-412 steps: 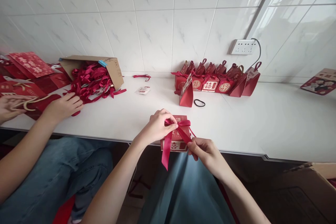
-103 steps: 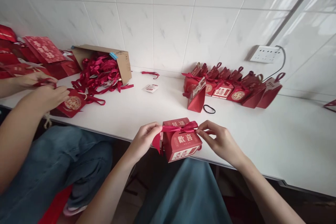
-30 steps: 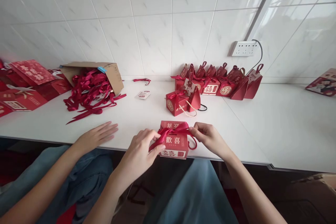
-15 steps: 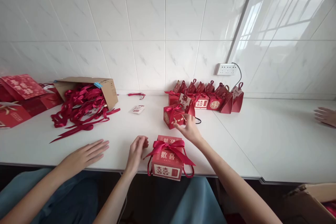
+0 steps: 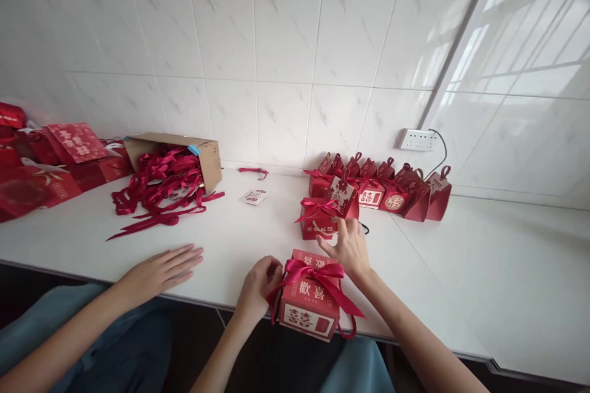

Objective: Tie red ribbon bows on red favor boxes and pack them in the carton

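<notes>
A red gift box (image 5: 306, 319) with a large red bow (image 5: 318, 273) and cord handles sits at the table's front edge. Against its left side is my left hand (image 5: 260, 288), fingers curled together; the fingertips are partly hidden beside the ribbon tail. My right hand (image 5: 348, 249) is over the box's far right, thumb and fingers apart, nearest to a smaller bowed red box (image 5: 316, 228). Whether it touches that box is unclear. A patterned pointed box (image 5: 345, 196) stands just behind.
Another person's hand (image 5: 168, 267) lies flat at left. Behind it, a cardboard box (image 5: 212, 166) spills red ribbons (image 5: 170, 172). Red boxes (image 5: 99, 172) are piled far left. Pointed boxes (image 5: 417, 202) line the back near a power strip (image 5: 417, 139). A card (image 5: 253, 197) lies mid-table.
The view has shifted, so the table's things sit further right. My left hand has come in against the bowed box's left side. My right hand has drawn slightly nearer to this box.
</notes>
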Tool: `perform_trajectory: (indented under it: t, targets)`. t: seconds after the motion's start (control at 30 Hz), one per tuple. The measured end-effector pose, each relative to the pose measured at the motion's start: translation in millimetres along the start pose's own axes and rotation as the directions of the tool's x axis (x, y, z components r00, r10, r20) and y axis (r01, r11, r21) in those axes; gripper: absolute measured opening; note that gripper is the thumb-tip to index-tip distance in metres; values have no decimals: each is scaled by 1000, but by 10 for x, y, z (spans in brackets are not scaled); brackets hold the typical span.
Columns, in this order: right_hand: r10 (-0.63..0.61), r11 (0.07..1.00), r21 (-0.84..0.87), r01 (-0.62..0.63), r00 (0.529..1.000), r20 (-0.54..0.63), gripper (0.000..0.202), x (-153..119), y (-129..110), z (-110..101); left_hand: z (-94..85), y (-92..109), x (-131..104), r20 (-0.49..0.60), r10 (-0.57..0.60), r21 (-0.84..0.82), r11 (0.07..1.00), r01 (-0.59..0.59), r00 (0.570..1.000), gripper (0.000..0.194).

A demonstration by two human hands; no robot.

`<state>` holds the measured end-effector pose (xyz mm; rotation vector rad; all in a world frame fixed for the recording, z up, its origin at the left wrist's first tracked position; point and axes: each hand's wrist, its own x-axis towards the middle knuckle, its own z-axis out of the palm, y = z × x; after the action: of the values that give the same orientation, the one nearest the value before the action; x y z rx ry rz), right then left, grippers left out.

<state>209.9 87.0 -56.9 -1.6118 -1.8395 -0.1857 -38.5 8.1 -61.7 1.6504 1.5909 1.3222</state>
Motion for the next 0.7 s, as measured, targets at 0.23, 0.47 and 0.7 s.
perform_trajectory:
  t: [0.23,0.47,0.7]
  targets:
    - [130,973,-205,-109,988,88,52,231,-319,59,491,-20,46,214,-23,2,1000,23,977,25]
    - [-97,968,-220,119,989,109,46,-160,56,-237,417,-9,29,256,-27,39,999,18,966,29]
    - [-4,883,-469,21,999,37,49,-541,1297,-939,405,10,29,278,0,130,991,-38,961,19]
